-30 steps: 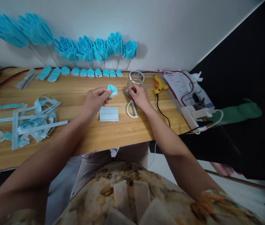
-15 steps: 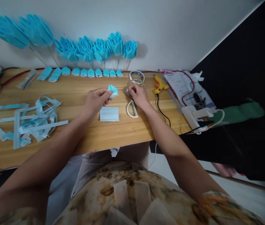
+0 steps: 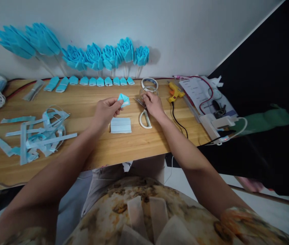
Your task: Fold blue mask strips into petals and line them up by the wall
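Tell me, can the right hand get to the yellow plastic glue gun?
Probably yes: the yellow plastic glue gun lies close beside the right hand, with only wooden tabletop showing between them.

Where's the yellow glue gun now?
In the head view, the yellow glue gun lies on the wooden table, right of the person's right hand and just left of the papers.
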`<state>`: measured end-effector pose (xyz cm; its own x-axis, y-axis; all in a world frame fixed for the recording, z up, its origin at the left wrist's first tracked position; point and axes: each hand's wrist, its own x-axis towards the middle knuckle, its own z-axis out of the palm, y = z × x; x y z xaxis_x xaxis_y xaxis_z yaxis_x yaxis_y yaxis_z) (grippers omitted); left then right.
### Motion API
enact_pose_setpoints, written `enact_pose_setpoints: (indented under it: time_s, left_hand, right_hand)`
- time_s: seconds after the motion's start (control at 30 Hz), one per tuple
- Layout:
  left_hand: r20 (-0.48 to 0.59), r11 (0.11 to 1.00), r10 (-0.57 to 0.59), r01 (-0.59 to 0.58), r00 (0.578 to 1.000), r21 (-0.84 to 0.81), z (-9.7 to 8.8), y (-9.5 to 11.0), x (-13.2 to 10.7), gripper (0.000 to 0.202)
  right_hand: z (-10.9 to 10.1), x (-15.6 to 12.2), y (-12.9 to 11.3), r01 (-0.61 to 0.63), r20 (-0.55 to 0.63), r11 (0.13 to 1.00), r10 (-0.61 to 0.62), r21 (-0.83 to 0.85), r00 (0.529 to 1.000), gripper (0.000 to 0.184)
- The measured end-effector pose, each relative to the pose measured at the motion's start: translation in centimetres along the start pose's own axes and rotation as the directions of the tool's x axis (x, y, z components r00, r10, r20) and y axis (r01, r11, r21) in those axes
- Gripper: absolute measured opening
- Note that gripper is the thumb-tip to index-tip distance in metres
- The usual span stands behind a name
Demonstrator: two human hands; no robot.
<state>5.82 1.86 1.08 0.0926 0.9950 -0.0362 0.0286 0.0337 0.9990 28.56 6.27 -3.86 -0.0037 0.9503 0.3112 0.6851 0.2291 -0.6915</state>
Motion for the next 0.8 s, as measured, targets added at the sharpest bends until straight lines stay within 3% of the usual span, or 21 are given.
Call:
enact_pose_setpoints:
  time_s: [0.4,0.57,0.67,0.8]
  left_hand:
    - [-0.003,1.000,0.002,-0.002,1.000,-0.028,0.0,-0.3,0.2,0.026]
    - [-0.002,1.000,0.003,-0.003,1.000,-0.027,0.0,-0.1,0.1,0.026]
    - [-0.003,1.000,0.006,-0.006,1.000,-0.027,-0.1,-0.1,0.1,0.025]
    - [0.001,1.000,0.002,-0.002,1.000,-0.029,-0.1,0.0,0.0,0.021]
  right_hand:
    - [0.2,0.1,0.4,0.024,-0.004,0.999,-0.024,0.047,1.000,0.028]
    - [-0.4,-0.6,-1.5,0.104,-0.094,0.981,-0.089,0.165,0.992,0.038]
    - [-1.0,-1.3,-3.8,0.065,0.059,0.927,-0.093,0.369,0.994,0.042]
    - [-1.2,-1.6,-5.9,0.037,0.290,0.860,-0.212,0.509,0.933,0.039]
